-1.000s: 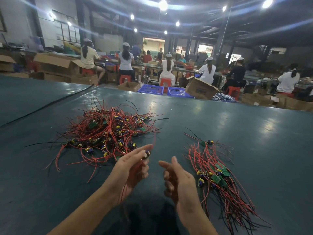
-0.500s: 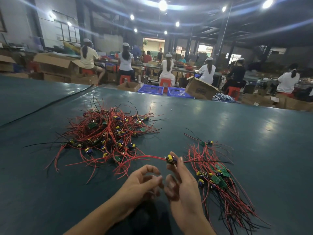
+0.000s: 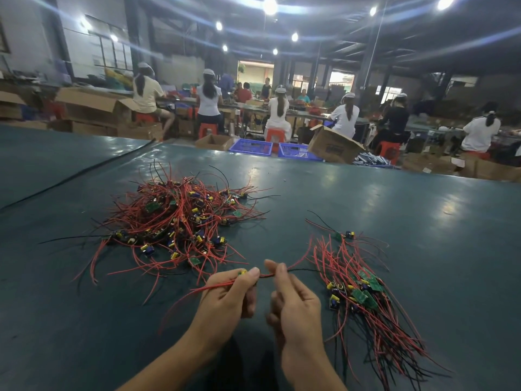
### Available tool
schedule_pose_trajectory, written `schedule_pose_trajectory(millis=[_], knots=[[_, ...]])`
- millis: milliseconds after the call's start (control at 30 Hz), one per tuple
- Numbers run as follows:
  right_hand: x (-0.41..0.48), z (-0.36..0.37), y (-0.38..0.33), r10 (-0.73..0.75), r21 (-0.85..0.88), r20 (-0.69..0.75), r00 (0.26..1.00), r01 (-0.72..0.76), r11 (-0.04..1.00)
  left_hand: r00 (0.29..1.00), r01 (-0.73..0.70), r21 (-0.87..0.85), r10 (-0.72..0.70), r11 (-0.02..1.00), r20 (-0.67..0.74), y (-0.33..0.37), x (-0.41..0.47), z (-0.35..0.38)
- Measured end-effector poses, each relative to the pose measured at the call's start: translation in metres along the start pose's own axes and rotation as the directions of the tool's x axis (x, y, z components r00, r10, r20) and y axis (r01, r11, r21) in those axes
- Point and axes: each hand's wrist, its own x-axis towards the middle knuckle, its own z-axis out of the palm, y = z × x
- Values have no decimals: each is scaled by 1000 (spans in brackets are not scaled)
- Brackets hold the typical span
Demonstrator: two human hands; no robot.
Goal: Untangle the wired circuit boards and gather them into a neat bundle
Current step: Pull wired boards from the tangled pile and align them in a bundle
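A tangled heap of small circuit boards with red and black wires [image 3: 180,221] lies on the dark green table [image 3: 394,221], ahead and to the left. A straighter bundle of the same wired boards [image 3: 363,300] lies to the right, wires trailing toward me. My left hand [image 3: 228,297] pinches one wired board [image 3: 242,272] at its yellow part, red wires sticking out leftward. My right hand [image 3: 290,300] pinches that board's red and black wires [image 3: 298,266], which run off rightward toward the bundle.
A black cable [image 3: 79,176] crosses the table's far left. Beyond the far edge stand blue crates [image 3: 251,146], cardboard boxes [image 3: 332,145] and several seated workers on red stools.
The single board passed from my right fingertips to my left hand. My right hand now pinches its wires, stretched between both hands. One second ago my left hand held it alone.
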Motion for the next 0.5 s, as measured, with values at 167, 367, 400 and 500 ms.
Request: schedule_pose_trajectory(millis=[167,367,400,500], knots=[[22,-27,-18,13,191,-202,979,26,981,999,-22,100,18,995,39,3,2,-4],[13,-22,-14,-14,149,-94,995,28,988,995,11,97,-21,995,98,0,3,-8],[9,-17,-10,-6,80,-32,999,9,997,994,19,94,-28,995,104,-1,3,-8],[-5,0,1,-30,-139,137,990,50,989,990,35,92,-47,995,135,-3,2,-8]])
